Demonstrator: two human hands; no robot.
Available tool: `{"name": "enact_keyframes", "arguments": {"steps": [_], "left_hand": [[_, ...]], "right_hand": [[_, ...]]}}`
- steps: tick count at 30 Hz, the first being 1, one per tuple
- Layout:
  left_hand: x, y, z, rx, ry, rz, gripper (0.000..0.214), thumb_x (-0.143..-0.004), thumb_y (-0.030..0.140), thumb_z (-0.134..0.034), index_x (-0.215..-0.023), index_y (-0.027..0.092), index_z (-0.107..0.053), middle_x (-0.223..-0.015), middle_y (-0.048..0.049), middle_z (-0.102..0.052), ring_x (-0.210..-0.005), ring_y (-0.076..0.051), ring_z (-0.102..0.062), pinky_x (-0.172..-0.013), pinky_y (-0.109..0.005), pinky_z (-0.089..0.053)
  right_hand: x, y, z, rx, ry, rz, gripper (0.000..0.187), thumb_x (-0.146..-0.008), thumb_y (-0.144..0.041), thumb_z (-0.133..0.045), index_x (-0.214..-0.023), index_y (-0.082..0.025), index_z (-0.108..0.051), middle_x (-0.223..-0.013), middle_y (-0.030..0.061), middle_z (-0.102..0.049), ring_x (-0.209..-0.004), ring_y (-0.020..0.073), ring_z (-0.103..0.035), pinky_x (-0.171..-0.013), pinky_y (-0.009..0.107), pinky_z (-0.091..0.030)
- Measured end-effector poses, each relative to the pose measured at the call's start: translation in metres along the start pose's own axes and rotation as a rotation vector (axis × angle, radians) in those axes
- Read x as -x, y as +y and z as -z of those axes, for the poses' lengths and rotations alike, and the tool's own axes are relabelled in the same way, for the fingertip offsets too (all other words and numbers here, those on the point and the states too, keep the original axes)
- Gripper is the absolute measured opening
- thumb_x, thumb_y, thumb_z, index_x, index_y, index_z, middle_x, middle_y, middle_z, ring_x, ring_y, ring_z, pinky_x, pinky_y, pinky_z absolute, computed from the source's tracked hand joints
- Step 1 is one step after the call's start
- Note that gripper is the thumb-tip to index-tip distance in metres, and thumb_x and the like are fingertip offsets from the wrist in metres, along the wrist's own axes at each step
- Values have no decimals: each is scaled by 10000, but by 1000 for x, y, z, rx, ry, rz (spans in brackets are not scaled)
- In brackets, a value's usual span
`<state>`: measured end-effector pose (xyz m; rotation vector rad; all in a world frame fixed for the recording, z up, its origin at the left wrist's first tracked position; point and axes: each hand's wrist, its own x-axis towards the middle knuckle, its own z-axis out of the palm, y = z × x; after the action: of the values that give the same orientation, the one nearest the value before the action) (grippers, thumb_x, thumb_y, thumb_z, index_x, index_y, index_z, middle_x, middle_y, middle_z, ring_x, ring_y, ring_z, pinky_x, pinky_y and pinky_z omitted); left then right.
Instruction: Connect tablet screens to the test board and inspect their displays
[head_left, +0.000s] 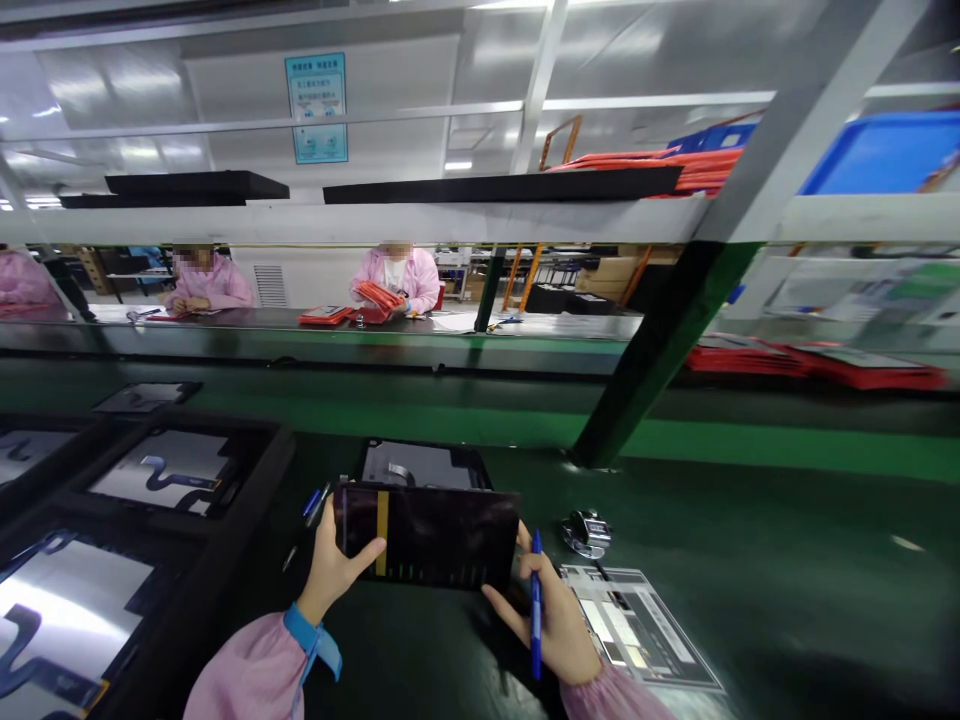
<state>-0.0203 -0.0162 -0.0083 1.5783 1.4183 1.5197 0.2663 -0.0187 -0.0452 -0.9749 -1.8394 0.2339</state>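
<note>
My left hand (334, 562) grips the left edge of a dark tablet screen (427, 535), thumb across its face. The screen shows a yellow vertical stripe and faint coloured bars. My right hand (551, 615) supports the tablet's lower right corner and also holds a blue pen (535, 600) upright between its fingers. Both sleeves are pink, and the left wrist wears a blue strap. Behind the tablet lies a black tray (424, 465) holding a silver panel.
Black trays with silver panels (169, 470) are stacked to my left. A metal hand counter (587, 532) and a printed sheet (637, 625) lie to the right. Two people in pink coats (397, 275) work across the green conveyor (450, 420). A slanted frame post (675, 320) rises ahead.
</note>
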Motion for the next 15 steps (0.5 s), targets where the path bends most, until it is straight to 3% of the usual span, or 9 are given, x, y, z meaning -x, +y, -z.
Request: {"name": "enact_keyframes", "arguments": {"steps": [5,10,13,15], "left_hand": [[0,6,2,88,-33,62,716,-757,428,-690,-1364,188,-395,-1332,-146,-543,-1330,-339,-405,-1091,-500,-340],[-5,0,-1,226,19,262,554,-847,511,-563,-1321,236,-483,-1399,-110,-504,-1366,-301,-361,-1091,-470,-355],[-10,-3,1,210,104,281,551,-840,548,-550,-1284,221,-531,-1404,-104,-503,-1348,-287,-393,-1087,-433,-366],[-13,-6,6,135,152,295,523,-830,561,-552,-1192,188,-608,-1336,-118,-568,-1299,-297,-457,-1083,-432,-364]], "right_hand": [[-1,-3,1,-141,-7,-101,299,-847,-321,-611,-873,-263,-319,-1409,214,-446,-1297,306,-442,-946,448,-474],[-23,-6,4,-366,82,-250,318,-883,-432,-560,-788,-264,-307,-1361,177,-521,-1214,295,-535,-897,431,-494],[-38,-9,3,-453,158,-349,391,-817,-462,-645,-744,-259,-319,-1327,146,-563,-1065,306,-624,-792,399,-510],[-42,-9,-1,-534,191,-422,419,-785,-425,-694,-727,-252,-317,-1347,131,-548,-865,272,-677,-632,341,-493]]}}
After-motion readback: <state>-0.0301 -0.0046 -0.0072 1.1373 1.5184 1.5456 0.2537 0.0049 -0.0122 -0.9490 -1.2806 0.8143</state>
